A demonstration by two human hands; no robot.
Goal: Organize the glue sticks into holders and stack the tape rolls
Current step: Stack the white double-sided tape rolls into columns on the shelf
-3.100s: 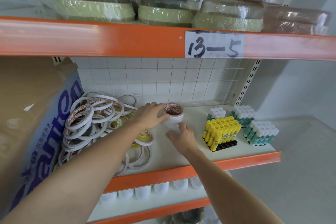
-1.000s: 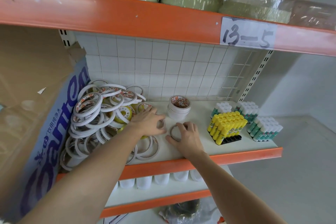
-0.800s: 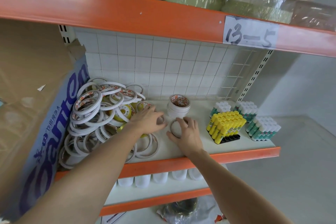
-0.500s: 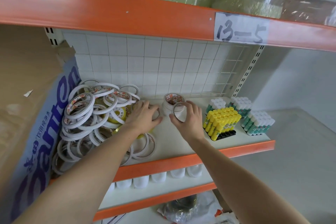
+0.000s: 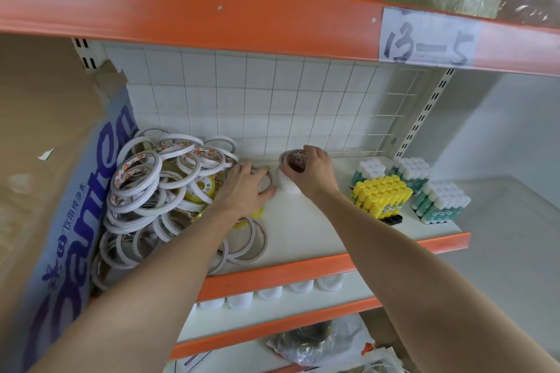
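Observation:
A short stack of white tape rolls [image 5: 286, 186] stands at the middle back of the shelf. My right hand [image 5: 313, 174] grips a thin tape roll [image 5: 295, 159] lying on top of that stack, fingers curled round its rim. My left hand [image 5: 245, 189] lies just left of the stack, with fingers and thumb round a thin roll [image 5: 268, 180] flat on the shelf. A loose pile of tape rolls [image 5: 148, 188] fills the left side. Yellow glue sticks [image 5: 380, 197] stand in a black holder [image 5: 394, 219] on the right.
Packs of green-and-white glue sticks [image 5: 441, 203] stand right of and behind the yellow ones. A cardboard box [image 5: 54, 179] leans at the far left. The white shelf [image 5: 303, 230] has an orange front lip, a wire grid behind and an orange beam [image 5: 212, 18] overhead.
My right hand lifted a thin roll from the shelf and carried it back onto the stack. My left hand stayed on its roll beside the stack.

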